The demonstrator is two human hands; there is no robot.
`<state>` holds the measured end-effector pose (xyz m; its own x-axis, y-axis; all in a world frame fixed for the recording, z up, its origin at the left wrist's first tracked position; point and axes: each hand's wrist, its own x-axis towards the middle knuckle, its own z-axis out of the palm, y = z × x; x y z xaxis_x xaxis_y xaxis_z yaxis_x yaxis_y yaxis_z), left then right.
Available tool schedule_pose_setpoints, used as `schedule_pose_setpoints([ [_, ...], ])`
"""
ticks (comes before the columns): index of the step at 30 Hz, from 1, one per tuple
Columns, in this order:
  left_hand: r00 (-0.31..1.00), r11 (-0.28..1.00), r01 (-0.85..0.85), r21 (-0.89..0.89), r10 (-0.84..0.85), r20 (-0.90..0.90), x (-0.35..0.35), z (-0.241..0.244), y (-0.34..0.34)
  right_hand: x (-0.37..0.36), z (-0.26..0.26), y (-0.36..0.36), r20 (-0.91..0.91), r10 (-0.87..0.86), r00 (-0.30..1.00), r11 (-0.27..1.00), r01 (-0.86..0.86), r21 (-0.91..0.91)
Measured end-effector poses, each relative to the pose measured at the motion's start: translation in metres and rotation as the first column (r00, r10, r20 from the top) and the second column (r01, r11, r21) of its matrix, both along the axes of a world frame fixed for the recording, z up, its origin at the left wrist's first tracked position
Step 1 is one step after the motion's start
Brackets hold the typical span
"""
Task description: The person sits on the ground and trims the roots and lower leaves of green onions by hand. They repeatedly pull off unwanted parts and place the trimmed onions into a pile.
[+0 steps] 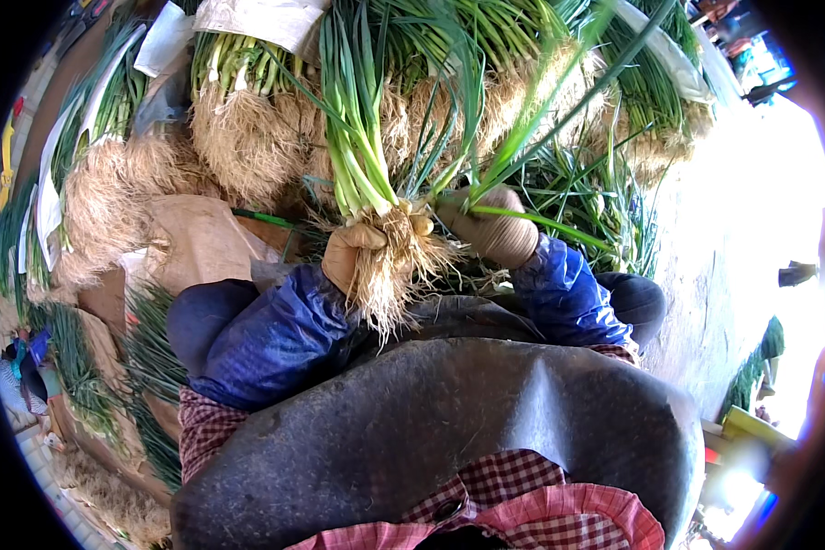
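My left hand (355, 253), in a soiled tan glove with a blue sleeve cover, grips a bunch of green onions (357, 161) around its roots. The green leaves point up and away from me, and pale roots hang towards my lap. To the right, my right hand (488, 223), gloved and slightly blurred, is closed around loose green leaves and stalks (498, 172) beside the bunch. Its fingertips are mostly hidden. A dark apron (412, 426) covers my lap below both hands.
Root-on bundles of green onions (247, 137) lie in a row beyond my hands, some wrapped in white paper (261, 20). Loose onion greens (591, 199) are heaped at the right. Brown paper (196, 237) and more onions (82, 371) lie at the left.
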<state>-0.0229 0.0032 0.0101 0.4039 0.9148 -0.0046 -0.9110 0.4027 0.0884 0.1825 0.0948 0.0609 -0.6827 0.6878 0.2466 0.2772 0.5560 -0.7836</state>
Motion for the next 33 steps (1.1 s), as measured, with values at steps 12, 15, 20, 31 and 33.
schedule_pose_setpoints([
  [12,0.986,1.0,0.019,0.017,-0.016,-0.163,0.001,0.006,0.006,0.033,-0.017,0.007,0.95,-0.016,0.313,0.905,-0.398,0.146],
  [15,0.986,0.991,0.124,-0.047,-0.128,-0.103,0.007,0.016,0.003,-0.012,-0.02,0.026,0.875,-0.182,0.448,0.81,-0.437,0.392],
  [20,0.945,0.998,0.058,0.027,-0.046,-0.323,0.0,0.051,-0.009,-0.068,-0.087,0.055,0.825,-0.01,0.566,0.723,-0.565,0.397],
  [31,0.956,0.991,-0.106,0.079,0.123,-0.266,-0.046,0.044,0.01,0.188,-0.135,0.137,0.972,0.178,0.154,0.94,-0.318,-0.122],
  [33,0.955,0.996,0.08,0.037,-0.066,-0.289,-0.038,0.031,0.012,0.149,-0.089,0.149,0.916,0.058,0.398,0.917,-0.383,0.108],
])
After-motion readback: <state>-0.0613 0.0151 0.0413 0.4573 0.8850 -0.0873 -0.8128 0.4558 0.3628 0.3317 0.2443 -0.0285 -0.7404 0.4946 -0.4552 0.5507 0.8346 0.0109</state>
